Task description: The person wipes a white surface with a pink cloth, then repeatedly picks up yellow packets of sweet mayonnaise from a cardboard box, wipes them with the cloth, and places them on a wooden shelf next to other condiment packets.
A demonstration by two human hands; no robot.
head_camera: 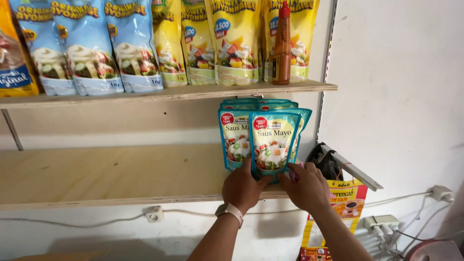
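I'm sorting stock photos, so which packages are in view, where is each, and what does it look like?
Teal pouches: lower shelf, upright, both hands at their base.
Blue pouches: upper shelf, left.
Yellow pouches: upper shelf, middle.
Orange sauce bottle: upper shelf, right end.
Yellow-red packet: hanging below right.

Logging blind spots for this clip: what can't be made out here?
- Head view: bases of the teal sauce pouches, covered by the left hand and right hand.
- Rear pouches: count unclear, front ones hide them.
- Orange pack: cut off by left edge.
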